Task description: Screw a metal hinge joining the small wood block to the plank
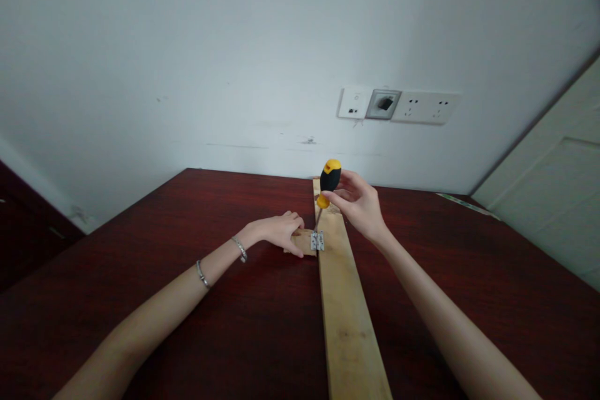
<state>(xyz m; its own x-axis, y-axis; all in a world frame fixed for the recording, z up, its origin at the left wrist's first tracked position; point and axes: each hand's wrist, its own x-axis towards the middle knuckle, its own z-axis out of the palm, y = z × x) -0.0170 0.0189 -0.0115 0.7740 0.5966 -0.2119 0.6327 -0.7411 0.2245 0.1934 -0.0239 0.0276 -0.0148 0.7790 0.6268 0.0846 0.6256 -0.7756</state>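
A long pale wooden plank lies lengthwise on the dark red table. A small wooden block sits against its left edge, joined by a small metal hinge. My left hand rests on the block with fingers curled over it, pressing it down. My right hand grips the yellow and black handle of a screwdriver, held upright with its thin shaft pointing down at the hinge.
A white wall rises behind the table, with a row of wall sockets. A pale door or cabinet panel stands at the right. A dark piece of furniture is at the left edge.
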